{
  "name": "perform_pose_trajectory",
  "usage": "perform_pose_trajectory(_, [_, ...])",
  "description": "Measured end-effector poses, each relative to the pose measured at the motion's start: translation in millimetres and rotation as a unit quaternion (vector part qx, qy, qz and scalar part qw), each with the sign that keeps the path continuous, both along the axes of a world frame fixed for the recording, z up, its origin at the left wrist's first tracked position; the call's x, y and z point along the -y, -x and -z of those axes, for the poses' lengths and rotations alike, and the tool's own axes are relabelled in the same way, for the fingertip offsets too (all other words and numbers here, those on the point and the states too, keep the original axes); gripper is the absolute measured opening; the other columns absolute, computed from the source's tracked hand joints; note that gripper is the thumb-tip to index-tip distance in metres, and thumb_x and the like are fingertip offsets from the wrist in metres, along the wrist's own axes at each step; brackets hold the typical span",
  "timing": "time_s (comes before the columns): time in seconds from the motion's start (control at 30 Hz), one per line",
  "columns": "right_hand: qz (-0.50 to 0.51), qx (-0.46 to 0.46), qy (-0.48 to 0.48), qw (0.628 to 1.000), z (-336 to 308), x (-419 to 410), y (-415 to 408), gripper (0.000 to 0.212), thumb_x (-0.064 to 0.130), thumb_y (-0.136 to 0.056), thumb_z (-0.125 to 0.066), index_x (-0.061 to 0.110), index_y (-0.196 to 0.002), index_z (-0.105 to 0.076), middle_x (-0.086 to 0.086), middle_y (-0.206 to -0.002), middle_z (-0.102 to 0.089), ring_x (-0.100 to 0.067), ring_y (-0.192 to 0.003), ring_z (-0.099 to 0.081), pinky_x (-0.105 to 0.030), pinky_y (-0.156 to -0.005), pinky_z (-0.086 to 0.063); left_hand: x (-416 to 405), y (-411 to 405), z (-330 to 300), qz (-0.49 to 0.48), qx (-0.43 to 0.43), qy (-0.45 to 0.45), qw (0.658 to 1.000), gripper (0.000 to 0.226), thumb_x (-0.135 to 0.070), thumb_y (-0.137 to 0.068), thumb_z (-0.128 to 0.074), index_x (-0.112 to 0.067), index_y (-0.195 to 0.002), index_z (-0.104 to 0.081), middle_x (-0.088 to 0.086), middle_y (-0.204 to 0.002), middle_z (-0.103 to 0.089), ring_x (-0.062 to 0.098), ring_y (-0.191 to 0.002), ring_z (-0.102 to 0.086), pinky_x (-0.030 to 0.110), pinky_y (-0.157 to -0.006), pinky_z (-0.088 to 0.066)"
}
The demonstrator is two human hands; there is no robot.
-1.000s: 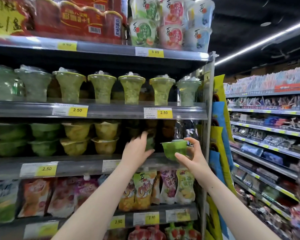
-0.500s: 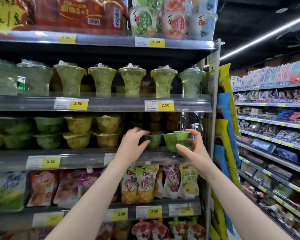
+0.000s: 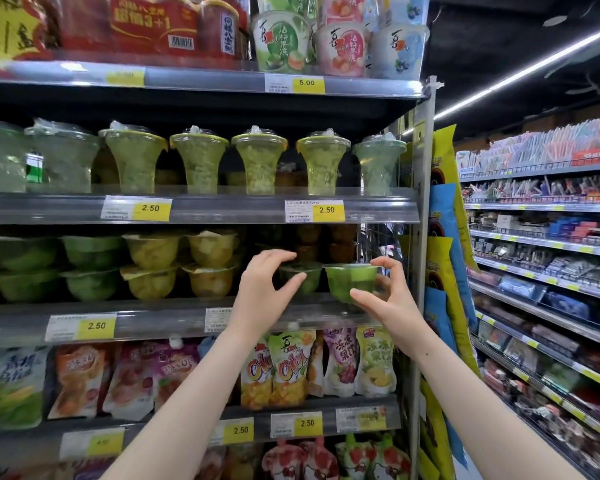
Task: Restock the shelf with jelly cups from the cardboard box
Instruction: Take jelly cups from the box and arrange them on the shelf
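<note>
Two green jelly cups are at the right end of the middle shelf [image 3: 174, 318]. My left hand [image 3: 265, 289] curls around the left green jelly cup [image 3: 309, 284], thumb on its front and fingers over its rim. My right hand [image 3: 385, 299] grips the right green jelly cup [image 3: 350, 280] at the shelf's front edge, thumb below and fingers behind it. Whether either cup rests on the shelf, I cannot tell. Stacked green cups [image 3: 90, 268] and yellow cups [image 3: 208, 265] fill the same shelf to the left. The cardboard box is out of view.
Tall green jelly goblets [image 3: 258, 161] stand on the shelf above. Drink pouches [image 3: 288, 368] hang below the middle shelf. The shelf's upright post [image 3: 425, 237] with hanging packets is just right of my right hand. An aisle and another shelving unit [image 3: 541, 258] lie further right.
My left hand has drawn back out of the shelf, uncovering the left green cup. My right hand has stayed on its cup at the shelf's front edge. The view has tilted up slightly.
</note>
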State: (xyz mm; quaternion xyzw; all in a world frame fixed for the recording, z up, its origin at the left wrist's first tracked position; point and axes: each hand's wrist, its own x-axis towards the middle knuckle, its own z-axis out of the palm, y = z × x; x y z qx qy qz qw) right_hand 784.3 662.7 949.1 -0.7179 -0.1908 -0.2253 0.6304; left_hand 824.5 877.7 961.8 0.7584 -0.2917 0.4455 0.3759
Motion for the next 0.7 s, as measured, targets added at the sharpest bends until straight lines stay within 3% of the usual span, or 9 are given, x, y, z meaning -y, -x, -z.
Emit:
perform_pose_trajectory(0.1, [-0.032, 0.021, -0.004, 0.999, -5, -6, 9, 0.054, 0.001, -0.084, -0.064, 0.028, -0.121, -0.036, -0.004, -0.114, -0.057, -0.008, -0.092, -0.066, -0.024, -0.077, -0.054, 8, 27, 4, 0.121, -0.087, 0.027, 0.988, 0.043, -0.023, -0.082, -0.069, -0.016, -0.123, -0.058, -0.008, -0.115, -0.062, 0.0, -0.107, -0.058, 0.016, -0.09, -0.048])
perform_pose_trajectory(0.2, [-0.032, 0.045, 0.019, 0.998, -9, -17, 14, 0.064, 0.001, -0.083, -0.065, 0.026, -0.13, -0.03, -0.001, -0.117, -0.056, 0.001, -0.094, -0.064, -0.017, -0.077, -0.051, 15, 37, 5, 0.185, -0.116, 0.108, 0.97, 0.031, -0.013, -0.085, -0.066, -0.02, -0.115, -0.061, -0.009, -0.107, -0.067, 0.001, -0.099, -0.063, 0.02, -0.086, -0.052])
perform_pose_trajectory(0.3, [-0.018, 0.069, 0.062, 0.996, -12, -29, 15, 0.068, 0.006, -0.08, -0.071, 0.034, -0.131, -0.036, 0.006, -0.121, -0.056, -0.003, -0.108, -0.059, -0.021, -0.09, -0.05, 11, 36, -2, 0.176, -0.081, 0.134, 0.972, 0.027, -0.008, -0.087, -0.063, -0.017, -0.112, -0.063, -0.008, -0.104, -0.068, 0.002, -0.098, -0.064, 0.02, -0.086, -0.052])
perform_pose_trajectory(0.4, [0.008, 0.099, 0.037, 0.994, -18, -39, 7, 0.059, 0.007, -0.078, -0.072, 0.03, -0.125, -0.044, 0.007, -0.119, -0.056, -0.01, -0.11, -0.058, -0.026, -0.094, -0.05, -4, 20, -3, 0.123, -0.062, 0.126, 0.982, 0.034, -0.007, -0.091, -0.057, -0.01, -0.125, -0.056, -0.002, -0.116, -0.063, 0.003, -0.109, -0.059, 0.014, -0.093, -0.046])
perform_pose_trajectory(0.5, [0.045, 0.108, -0.001, 0.993, -28, -49, -10, 0.059, 0.01, -0.079, -0.073, 0.027, -0.126, -0.042, 0.008, -0.117, -0.054, -0.003, -0.107, -0.057, -0.015, -0.09, -0.047, -19, -6, 6, 0.013, -0.095, 0.05, 0.994, 0.042, -0.007, -0.092, -0.053, -0.007, -0.133, -0.048, 0.006, -0.133, -0.053, 0.016, -0.126, -0.047, 0.014, -0.101, -0.031])
perform_pose_trajectory(0.57, [0.053, 0.101, -0.01, 0.993, -33, -54, -25, 0.064, 0.012, -0.079, -0.073, 0.024, -0.13, -0.037, 0.006, -0.122, -0.052, -0.005, -0.112, -0.053, -0.016, -0.093, -0.044, -20, -14, 16, -0.003, -0.117, -0.015, 0.993, 0.044, -0.008, -0.091, -0.055, -0.01, -0.134, -0.047, 0.005, -0.136, -0.05, 0.016, -0.129, -0.043, 0.012, -0.102, -0.025])
perform_pose_trajectory(0.7, [0.061, 0.068, -0.009, 0.996, -36, -65, -51, 0.071, 0.013, -0.078, -0.074, 0.02, -0.134, -0.03, 0.0, -0.132, -0.047, -0.011, -0.12, -0.047, -0.022, -0.096, -0.039, -13, -18, 24, 0.01, -0.06, -0.036, 0.997, 0.042, -0.011, -0.089, -0.057, -0.015, -0.131, -0.052, -0.001, -0.129, -0.053, 0.012, -0.123, -0.046, 0.026, -0.107, -0.035])
